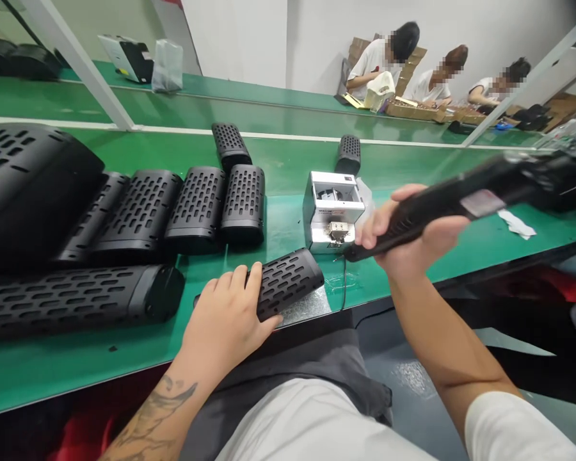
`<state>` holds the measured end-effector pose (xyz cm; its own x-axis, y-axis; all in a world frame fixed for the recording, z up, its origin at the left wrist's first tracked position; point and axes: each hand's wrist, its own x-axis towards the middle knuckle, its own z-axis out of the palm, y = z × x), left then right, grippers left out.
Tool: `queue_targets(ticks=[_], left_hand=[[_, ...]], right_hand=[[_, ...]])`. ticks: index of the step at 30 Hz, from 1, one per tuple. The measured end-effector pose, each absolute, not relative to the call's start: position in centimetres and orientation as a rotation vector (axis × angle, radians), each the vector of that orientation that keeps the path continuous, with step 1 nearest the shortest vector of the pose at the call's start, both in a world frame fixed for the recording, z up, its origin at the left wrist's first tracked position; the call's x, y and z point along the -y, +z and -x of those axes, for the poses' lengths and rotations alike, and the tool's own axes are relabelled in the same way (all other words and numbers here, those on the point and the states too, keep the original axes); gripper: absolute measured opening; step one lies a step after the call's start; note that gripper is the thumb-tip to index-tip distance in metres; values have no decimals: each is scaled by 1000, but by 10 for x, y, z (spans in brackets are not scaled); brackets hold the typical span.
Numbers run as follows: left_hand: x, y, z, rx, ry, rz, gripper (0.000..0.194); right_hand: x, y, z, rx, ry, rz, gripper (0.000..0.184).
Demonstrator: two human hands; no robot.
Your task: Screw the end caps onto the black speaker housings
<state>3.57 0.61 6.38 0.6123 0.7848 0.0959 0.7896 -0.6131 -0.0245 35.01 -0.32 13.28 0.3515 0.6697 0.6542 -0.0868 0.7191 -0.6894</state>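
Casing (292, 282), black and slotted, lies at a slant near the front edge of the green counter (283, 214), partly over a shiny clear sheet (307, 310). The left hand (225, 317) covers its left end, the grip clamped on it with the fingers across the top and the thumb at the near side. The right hand (408, 246) is raised, its grip closed around a long black tool (436, 205) with a pale label; the tool's far end is blurred, and its lower left end is near a small silver device (333, 214). A dark cable (344, 285) runs from beside the device to the counter's front edge. Left of the device stands a row of slotted black casings (243, 205), with a larger black housing (33, 186) farther left and a long slotted unit (77, 298) in front. Two smaller slotted pieces (230, 144) sit farther back, well apart. A crumpled white paper (517, 224) lies to the right. Across the counter, three people (384, 61) in white tops bend over cardboard trays (415, 110). Toward the back left, a plastic bag (168, 66) stands beside a white-and-black machine (132, 59).
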Motion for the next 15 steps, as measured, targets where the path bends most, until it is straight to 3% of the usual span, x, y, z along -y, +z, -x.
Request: queue_targets(ticks=[9,15], left_hand=[[-3,71,-40,1403,-87,2788,94],[-1,71,-39,1356,-101,2797,92]], right_hand=[[28,126,-317,1272,812,509,54],[18,119,-294,1158,785,691,72]])
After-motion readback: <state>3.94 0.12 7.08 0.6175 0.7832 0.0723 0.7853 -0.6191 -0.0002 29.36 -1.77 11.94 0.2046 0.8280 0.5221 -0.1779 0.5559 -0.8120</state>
